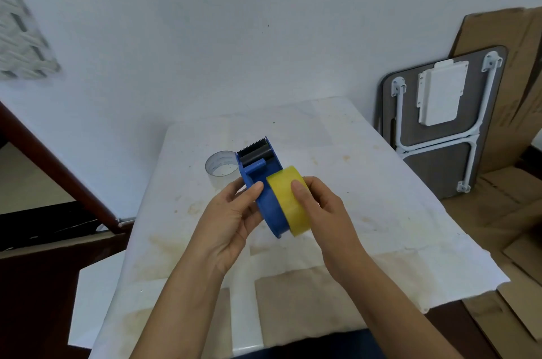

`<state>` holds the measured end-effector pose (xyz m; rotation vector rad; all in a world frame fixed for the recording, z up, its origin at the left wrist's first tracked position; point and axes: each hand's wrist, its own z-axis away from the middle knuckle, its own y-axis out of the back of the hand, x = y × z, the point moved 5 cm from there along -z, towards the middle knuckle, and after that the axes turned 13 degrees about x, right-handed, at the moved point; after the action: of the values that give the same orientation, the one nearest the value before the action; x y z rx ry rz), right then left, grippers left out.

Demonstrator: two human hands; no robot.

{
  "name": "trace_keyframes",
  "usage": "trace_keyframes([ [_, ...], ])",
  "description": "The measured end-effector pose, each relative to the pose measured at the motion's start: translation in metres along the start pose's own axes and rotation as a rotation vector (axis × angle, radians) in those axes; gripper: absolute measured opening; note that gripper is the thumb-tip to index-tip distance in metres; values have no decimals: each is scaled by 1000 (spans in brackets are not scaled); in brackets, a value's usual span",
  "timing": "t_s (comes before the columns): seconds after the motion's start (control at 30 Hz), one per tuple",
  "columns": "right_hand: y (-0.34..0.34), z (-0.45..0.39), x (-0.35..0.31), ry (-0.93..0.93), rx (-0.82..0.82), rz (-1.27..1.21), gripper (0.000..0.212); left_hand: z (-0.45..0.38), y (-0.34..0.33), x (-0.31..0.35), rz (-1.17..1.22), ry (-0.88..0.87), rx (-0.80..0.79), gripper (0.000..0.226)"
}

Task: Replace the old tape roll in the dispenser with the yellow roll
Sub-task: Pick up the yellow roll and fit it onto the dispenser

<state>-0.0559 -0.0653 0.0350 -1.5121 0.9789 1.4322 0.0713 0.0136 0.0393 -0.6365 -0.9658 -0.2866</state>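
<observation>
I hold a blue tape dispenser (268, 200) above the table, its toothed cutter and black roller pointing away from me. My left hand (231, 220) grips its left side, thumb on the blue body. The yellow roll (289, 200) sits against the dispenser's right side, and my right hand (321, 206) holds it there with the thumb pressed on its outer face. Behind the dispenser, a clear, nearly used-up tape roll (220, 168) rests on the table, partly hidden by the dispenser.
The table (366, 182) is covered with a stained white sheet. A folded table (440, 124) and flattened cardboard (516, 94) lean against the wall at the right. A dark wooden rail (58, 170) runs along the left.
</observation>
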Motion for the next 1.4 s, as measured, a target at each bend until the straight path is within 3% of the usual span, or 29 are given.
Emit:
trace_keyframes([
  [0.37, -3, 0, 5, -89, -116, -64, 34, 0, 5, -2, -12, -38, 73, 39],
  [0.5, 4, -4, 10, -169, -74, -217, 28, 0, 10, 5, -209, -83, -25, 34],
  [0.67, 7, -5, 17, -185, -84, -198, 33, 7, 13, 4, -405, -146, -75, 31],
  [1.03, 4, -2, 12, -129, -175, -41, 28, 1, 15, -7, -276, -45, -27, 23],
  [1.23, 4, -8, 17, -284, -89, -31, 38, 7, 15, -13, -275, -87, -136, 26],
  [1.4, 4, -5, 16, -273, -109, -49, 30, 7, 18, -16, -372, -137, -194, 44],
])
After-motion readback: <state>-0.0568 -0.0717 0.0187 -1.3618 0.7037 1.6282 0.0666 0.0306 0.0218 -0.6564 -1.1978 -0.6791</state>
